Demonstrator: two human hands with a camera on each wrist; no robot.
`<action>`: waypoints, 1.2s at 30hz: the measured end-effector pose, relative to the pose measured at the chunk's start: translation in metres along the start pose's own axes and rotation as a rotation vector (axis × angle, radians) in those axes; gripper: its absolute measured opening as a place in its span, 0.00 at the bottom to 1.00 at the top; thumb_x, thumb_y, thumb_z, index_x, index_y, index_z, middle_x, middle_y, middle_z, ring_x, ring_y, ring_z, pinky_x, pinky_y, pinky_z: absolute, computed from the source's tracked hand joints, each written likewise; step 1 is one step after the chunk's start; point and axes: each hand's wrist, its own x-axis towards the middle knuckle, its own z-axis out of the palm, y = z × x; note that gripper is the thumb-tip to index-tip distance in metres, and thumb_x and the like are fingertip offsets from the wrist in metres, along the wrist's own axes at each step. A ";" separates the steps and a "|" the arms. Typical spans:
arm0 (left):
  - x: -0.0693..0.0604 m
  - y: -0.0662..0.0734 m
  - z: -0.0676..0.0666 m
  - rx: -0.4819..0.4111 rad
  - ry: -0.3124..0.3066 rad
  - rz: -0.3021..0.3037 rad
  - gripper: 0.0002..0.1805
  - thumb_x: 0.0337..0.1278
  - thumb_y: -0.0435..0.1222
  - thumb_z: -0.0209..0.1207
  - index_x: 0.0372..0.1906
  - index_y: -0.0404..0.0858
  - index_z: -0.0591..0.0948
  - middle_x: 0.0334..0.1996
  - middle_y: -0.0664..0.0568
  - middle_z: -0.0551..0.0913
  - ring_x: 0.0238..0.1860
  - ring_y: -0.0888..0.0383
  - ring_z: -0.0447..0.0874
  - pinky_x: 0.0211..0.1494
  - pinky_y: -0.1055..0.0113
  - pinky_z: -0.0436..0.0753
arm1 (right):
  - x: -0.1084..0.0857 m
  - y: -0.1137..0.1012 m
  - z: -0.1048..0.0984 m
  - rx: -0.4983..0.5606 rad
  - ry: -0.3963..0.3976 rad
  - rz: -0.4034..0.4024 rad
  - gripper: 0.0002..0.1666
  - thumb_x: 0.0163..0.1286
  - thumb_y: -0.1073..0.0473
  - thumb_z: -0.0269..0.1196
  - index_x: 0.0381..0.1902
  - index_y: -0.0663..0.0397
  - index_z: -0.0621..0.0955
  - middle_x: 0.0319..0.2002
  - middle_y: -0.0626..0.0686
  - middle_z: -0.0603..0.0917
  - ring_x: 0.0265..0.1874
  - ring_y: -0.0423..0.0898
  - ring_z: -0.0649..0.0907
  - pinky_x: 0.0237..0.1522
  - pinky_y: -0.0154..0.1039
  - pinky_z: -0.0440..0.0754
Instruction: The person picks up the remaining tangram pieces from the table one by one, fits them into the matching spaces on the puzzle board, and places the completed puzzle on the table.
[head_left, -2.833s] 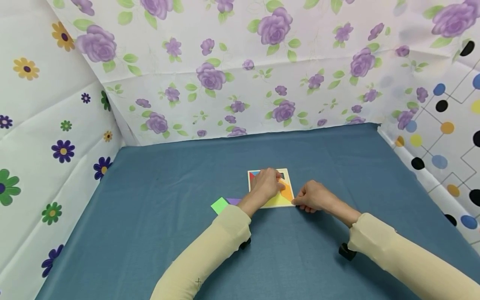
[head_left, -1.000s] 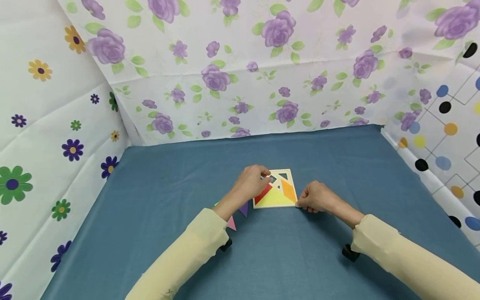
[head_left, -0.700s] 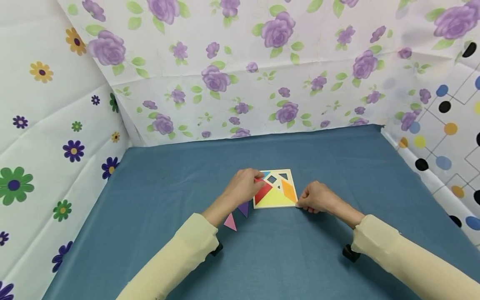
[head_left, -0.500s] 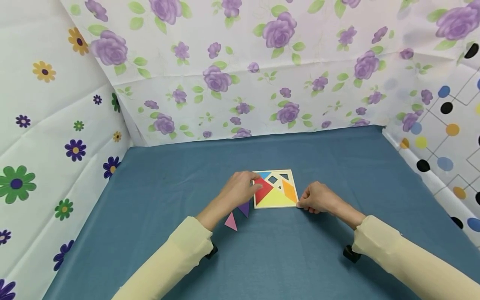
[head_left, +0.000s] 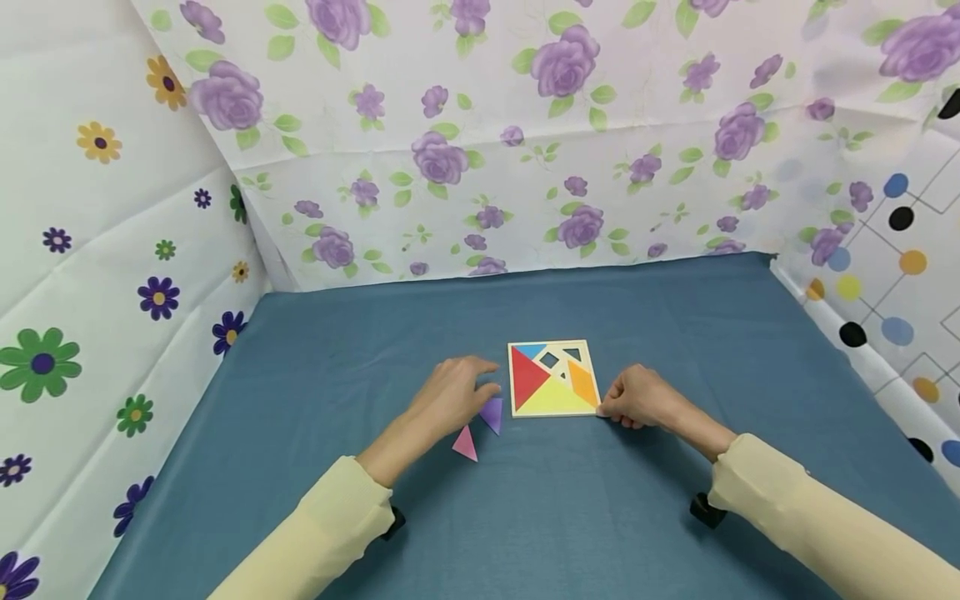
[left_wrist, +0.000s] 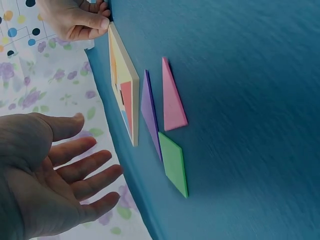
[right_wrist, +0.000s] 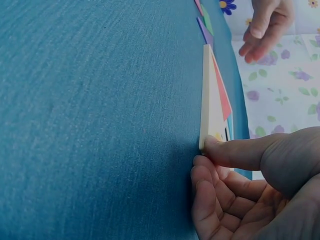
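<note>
A square tangram board (head_left: 557, 344) lies flat on the cloth. Red (head_left: 527, 379), yellow (head_left: 557, 400), orange (head_left: 582, 381) and blue (head_left: 530, 350) pieces sit in it, and dark cutouts show at its upper right. My right hand (head_left: 640, 397) pinches the board's near right corner between thumb and fingers. Left of the board, my left hand (head_left: 442, 398) hovers with fingers spread and nothing in it. Under and beside it lie a purple triangle (head_left: 492, 413) and a pink triangle (head_left: 466, 444). A green piece (left_wrist: 174, 162) shows in the left wrist view, touching the purple one; the left hand hides it from the head view.
A blue cloth (head_left: 600, 517) covers the table. Flowered white sheets (head_left: 450, 208) hang behind and at the left, and a dotted sheet (head_left: 885, 292) stands at the right. A black wrist device (head_left: 707, 510) sits under the right sleeve.
My left hand has drawn back from over the board to its left, baring the red and blue pieces and the cutouts. My right hand has stayed at the corner.
</note>
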 end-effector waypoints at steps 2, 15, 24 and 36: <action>-0.005 -0.003 -0.002 0.012 0.017 0.017 0.18 0.66 0.35 0.67 0.59 0.33 0.86 0.56 0.44 0.86 0.62 0.47 0.82 0.65 0.50 0.79 | 0.000 0.001 0.000 0.003 0.001 0.002 0.14 0.68 0.62 0.71 0.22 0.59 0.87 0.18 0.52 0.83 0.18 0.45 0.81 0.24 0.40 0.82; -0.030 -0.023 -0.008 0.053 0.031 0.002 0.26 0.65 0.36 0.69 0.65 0.30 0.80 0.66 0.36 0.78 0.67 0.40 0.76 0.68 0.45 0.75 | -0.001 0.001 0.002 0.017 0.004 0.016 0.13 0.68 0.61 0.71 0.23 0.59 0.88 0.19 0.52 0.83 0.18 0.45 0.81 0.25 0.40 0.82; -0.045 -0.034 -0.007 0.135 -0.012 -0.022 0.33 0.65 0.40 0.70 0.71 0.32 0.75 0.72 0.35 0.70 0.73 0.37 0.67 0.71 0.38 0.68 | -0.001 0.001 0.001 0.019 -0.003 0.016 0.12 0.68 0.62 0.71 0.23 0.59 0.88 0.20 0.52 0.83 0.19 0.45 0.81 0.25 0.40 0.82; -0.053 -0.045 0.000 0.187 -0.066 -0.030 0.37 0.66 0.38 0.69 0.75 0.31 0.69 0.77 0.37 0.63 0.76 0.37 0.61 0.69 0.37 0.69 | 0.000 0.002 0.001 0.019 0.002 0.004 0.13 0.68 0.62 0.71 0.23 0.59 0.88 0.19 0.52 0.83 0.19 0.46 0.81 0.25 0.40 0.82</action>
